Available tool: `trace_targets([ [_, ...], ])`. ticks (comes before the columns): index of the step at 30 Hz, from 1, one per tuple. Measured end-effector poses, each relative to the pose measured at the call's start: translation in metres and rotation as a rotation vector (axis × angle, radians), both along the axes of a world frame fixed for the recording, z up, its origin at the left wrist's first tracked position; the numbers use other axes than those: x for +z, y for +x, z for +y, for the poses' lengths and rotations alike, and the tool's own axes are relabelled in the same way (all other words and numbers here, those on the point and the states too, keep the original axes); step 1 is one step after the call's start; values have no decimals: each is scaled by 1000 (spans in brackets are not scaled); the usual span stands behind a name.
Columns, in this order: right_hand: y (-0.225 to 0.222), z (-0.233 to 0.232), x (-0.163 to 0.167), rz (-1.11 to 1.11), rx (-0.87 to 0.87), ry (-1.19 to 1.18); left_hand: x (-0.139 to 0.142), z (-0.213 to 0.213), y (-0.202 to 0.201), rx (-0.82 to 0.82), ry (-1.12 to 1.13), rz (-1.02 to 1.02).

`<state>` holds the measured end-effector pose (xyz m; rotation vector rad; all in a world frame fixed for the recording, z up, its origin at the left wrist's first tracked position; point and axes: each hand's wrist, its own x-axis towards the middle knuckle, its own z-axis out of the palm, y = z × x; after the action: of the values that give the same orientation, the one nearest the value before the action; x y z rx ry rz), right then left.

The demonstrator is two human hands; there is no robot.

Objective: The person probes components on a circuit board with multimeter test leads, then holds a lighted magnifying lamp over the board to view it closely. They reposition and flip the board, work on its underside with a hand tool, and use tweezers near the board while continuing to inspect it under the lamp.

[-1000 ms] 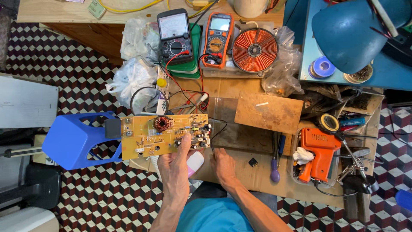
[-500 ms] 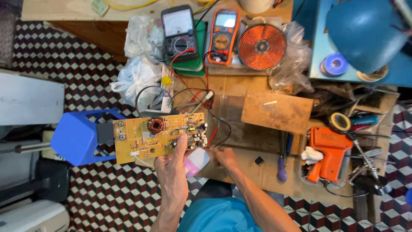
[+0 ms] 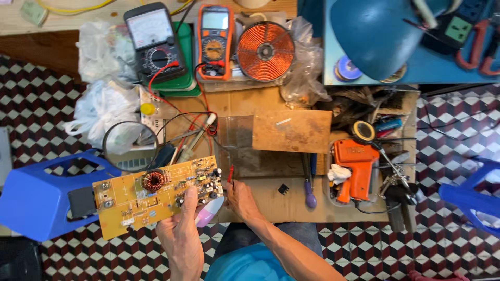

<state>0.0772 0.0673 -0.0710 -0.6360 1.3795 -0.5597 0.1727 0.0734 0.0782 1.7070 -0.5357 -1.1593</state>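
Left hand (image 3: 179,234) pinches the yellow circuit board (image 3: 156,193) by its near edge, above the worktop (image 3: 271,200)'s left end; right hand (image 3: 240,200) grips a red probe (image 3: 230,174), whose tip could slip across components.

Analog multimeter (image 3: 153,39) and orange digital multimeter (image 3: 215,41) at bench top, copper coil disc (image 3: 265,51) just beside them. Blue lamp shade (image 3: 375,36) upper right. Orange soldering gun (image 3: 354,169) in tray at right. Magnifying glass (image 3: 130,145) near plastic bags (image 3: 104,104). Blue stool (image 3: 36,198) at left, checkered floor (image 3: 31,104).
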Motion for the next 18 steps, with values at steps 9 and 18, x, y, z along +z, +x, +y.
trace_targets([
  [9, -159, 6, 109, -138, -156, -215, 3, -56, -64, -145, -118, 219],
  [18, -207, -35, 127, 580, -247, -685, -24, -109, -160, -252, -220, 606],
])
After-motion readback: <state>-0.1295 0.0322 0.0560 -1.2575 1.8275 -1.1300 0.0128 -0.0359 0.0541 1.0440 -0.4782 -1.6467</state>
